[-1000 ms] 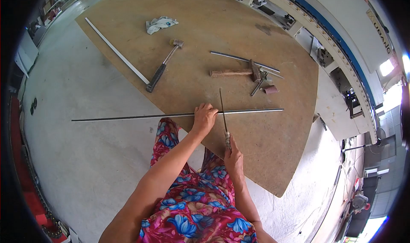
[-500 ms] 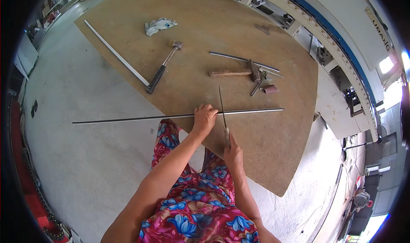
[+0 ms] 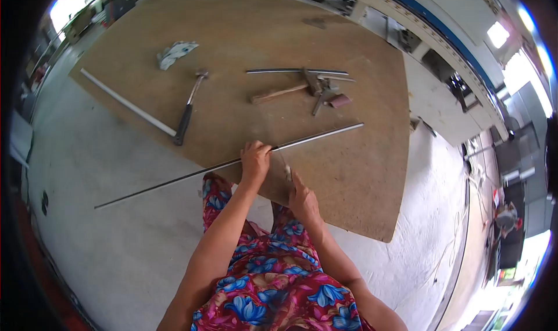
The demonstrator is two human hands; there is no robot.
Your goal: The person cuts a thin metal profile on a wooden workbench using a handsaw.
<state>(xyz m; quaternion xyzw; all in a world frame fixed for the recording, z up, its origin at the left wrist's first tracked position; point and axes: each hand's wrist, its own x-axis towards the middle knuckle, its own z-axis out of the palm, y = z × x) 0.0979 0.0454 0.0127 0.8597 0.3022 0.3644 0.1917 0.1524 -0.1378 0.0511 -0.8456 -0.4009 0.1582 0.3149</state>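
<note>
A long thin metal strip (image 3: 317,138) lies slantwise over the near edge of the brown board, its left part sticking out above the floor. My left hand (image 3: 256,163) is closed around it near the middle and presses it on the board. Just to the right, my right hand (image 3: 304,199) grips the light handle of a slim file (image 3: 288,172), index finger stretched along it. The file's thin blade is blurred and reaches up to the strip beside my left fingers.
On the brown board (image 3: 354,197) lie a black-handled hammer (image 3: 185,119), a wooden-handled hammer (image 3: 279,93), a white strip (image 3: 128,102), a crumpled cloth (image 3: 176,53), a short dark strip (image 3: 279,70) and a reddish roll (image 3: 338,101). A large machine (image 3: 430,29) borders the far right.
The view has shifted and turned. The strip now slants more, its right end higher, its left end lower. The file has drawn back towards me along with my right hand.
</note>
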